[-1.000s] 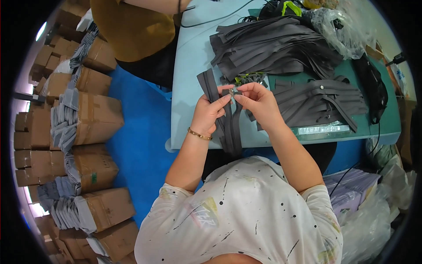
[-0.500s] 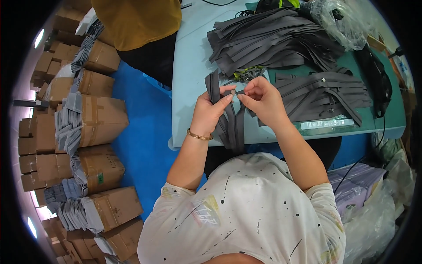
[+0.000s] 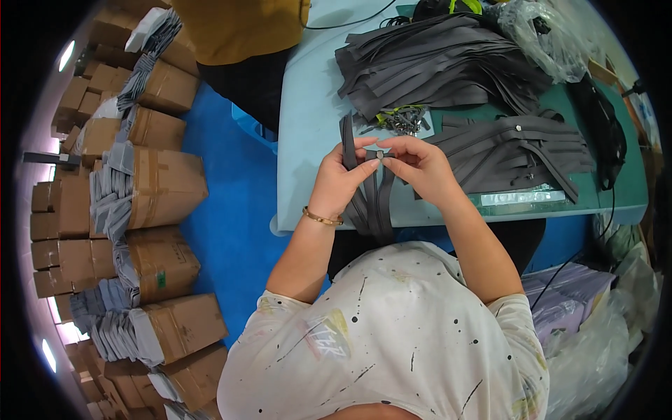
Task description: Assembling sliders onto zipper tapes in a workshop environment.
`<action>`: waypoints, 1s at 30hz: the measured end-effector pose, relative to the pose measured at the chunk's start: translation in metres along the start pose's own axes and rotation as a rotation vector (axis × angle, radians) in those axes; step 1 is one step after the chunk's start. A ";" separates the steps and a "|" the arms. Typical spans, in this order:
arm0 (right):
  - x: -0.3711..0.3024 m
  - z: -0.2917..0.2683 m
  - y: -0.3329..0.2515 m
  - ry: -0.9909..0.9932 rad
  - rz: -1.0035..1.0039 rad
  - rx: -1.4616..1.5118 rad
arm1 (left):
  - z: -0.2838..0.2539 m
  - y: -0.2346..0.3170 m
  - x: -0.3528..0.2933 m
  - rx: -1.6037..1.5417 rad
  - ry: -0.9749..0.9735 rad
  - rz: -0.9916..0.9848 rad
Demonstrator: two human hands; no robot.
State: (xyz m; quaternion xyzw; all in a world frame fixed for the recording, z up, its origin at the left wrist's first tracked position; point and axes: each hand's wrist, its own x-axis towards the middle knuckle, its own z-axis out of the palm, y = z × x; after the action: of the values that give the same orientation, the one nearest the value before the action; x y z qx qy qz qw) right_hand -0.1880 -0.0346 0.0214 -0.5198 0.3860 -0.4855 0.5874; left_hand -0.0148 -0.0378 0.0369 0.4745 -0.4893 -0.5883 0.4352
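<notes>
My left hand (image 3: pixel 339 180) pinches a dark grey zipper (image 3: pixel 379 208) between thumb and forefinger. One length of the tape stands up over the hand, while the rest hangs down past the table's near edge. My right hand (image 3: pixel 420 166) pinches at the same spot, its thumb and forefinger tips meeting the left ones. Between the fingertips shows a small silvery metal piece (image 3: pixel 380 155), which looks like a zipper slider. Just beyond my hands lies a heap of small metal zipper sliders (image 3: pixel 407 120) with some yellow-green bits among them.
Dark grey zippers lie in a large pile (image 3: pixel 434 66) at the back and a flatter stack (image 3: pixel 514 150) on the green mat (image 3: pixel 623 199) at right. A clear plastic bag (image 3: pixel 542 38) sits behind. Across the table stands a person (image 3: pixel 241 31). Cardboard boxes (image 3: pixel 168 185) line the left.
My right fingers have closed in against the left ones, so both hands now meet at the metal piece. More of the slider heap shows behind them. The view has shifted slightly.
</notes>
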 end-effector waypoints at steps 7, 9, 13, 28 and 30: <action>-0.003 -0.004 0.010 -0.013 0.056 -0.029 | -0.005 -0.012 -0.005 -0.094 0.045 -0.249; -0.005 -0.005 0.011 -0.031 0.083 -0.053 | -0.006 -0.019 -0.005 -0.114 0.055 -0.273; -0.006 -0.005 0.013 -0.010 0.101 -0.062 | -0.005 -0.021 -0.005 -0.103 0.030 -0.281; -0.006 -0.010 0.010 -0.004 0.160 -0.010 | -0.001 -0.023 -0.003 -0.119 0.034 -0.290; -0.006 -0.012 0.009 -0.011 0.165 -0.018 | 0.000 -0.022 -0.002 -0.092 0.032 -0.282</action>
State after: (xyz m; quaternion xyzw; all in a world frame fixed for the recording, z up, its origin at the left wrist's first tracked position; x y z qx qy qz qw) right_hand -0.1989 -0.0320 0.0100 -0.4942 0.4283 -0.4293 0.6230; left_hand -0.0155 -0.0324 0.0158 0.5274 -0.3832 -0.6578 0.3771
